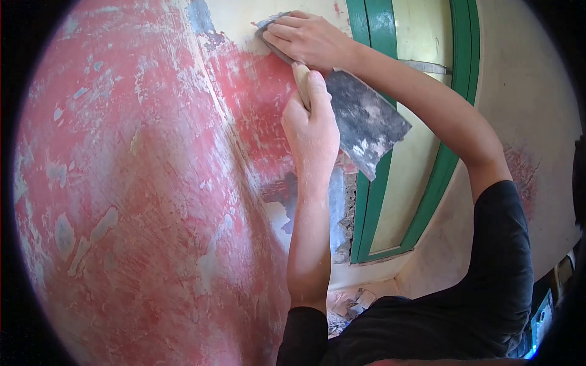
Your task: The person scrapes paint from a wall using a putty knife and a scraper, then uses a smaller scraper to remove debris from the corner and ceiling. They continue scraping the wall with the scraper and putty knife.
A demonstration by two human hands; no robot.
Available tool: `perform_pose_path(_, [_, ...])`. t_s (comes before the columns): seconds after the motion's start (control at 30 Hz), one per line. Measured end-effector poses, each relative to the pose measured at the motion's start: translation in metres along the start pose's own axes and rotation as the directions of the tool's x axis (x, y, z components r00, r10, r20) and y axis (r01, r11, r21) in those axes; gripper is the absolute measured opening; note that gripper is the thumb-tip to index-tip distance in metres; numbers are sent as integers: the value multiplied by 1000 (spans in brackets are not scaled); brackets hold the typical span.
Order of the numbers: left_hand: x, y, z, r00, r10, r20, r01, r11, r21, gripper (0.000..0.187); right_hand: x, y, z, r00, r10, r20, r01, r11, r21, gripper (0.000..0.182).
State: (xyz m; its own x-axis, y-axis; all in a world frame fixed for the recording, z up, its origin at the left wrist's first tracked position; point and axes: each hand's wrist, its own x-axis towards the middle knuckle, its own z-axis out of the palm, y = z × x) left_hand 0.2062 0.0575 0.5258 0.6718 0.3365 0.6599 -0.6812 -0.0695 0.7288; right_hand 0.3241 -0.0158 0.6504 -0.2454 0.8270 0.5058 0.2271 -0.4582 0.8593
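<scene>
Wall: red paint, worn and patchy, fills our view from 9 o'clock to the centre (140, 183), with pale cream plaster showing at 12 o'clock.
Door frame: green, curving down from 1 o'clock to 5 o'clock (372, 201); crumbled masonry sits beside its left edge.
Scraper: a wide-bladed scraper (366, 122), its blade crusted with dried grey filler, lies at about 1 o'clock from the centre; its pale handle runs up and left toward the wall, the blade flaring down and right.
Left hand: our left hand (312, 131) is wrapped tightly round the scraper handle, fingers fully curled, thumb lying along the handle and pointing up.
Right hand: our right hand (308, 38) sits at 12 o'clock, fingers fairly flat and pressed together onto a second grey blade edge (268, 25) against the wall; whether they grip it or only press it we cannot tell.
Key relation: the worked patch lies up and left of both hands; the right hand is the nearer, directly on it, with the left just below.
Floor: rubble shows at 6 o'clock (354, 302).
</scene>
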Motion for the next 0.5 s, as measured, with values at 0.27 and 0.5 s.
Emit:
perform_pose_path(0.27, [6, 3, -7, 1000, -4, -9, 4, 1000, -10, 57, 3, 2, 6, 967, -119, -226, 87, 985, -148, 18])
perform_pose_path(0.5, [-5, 0, -4, 990, 111, -85, -113, 994, -14, 55, 6, 0, 6, 965, -86, -247, 71, 995, -71, 14])
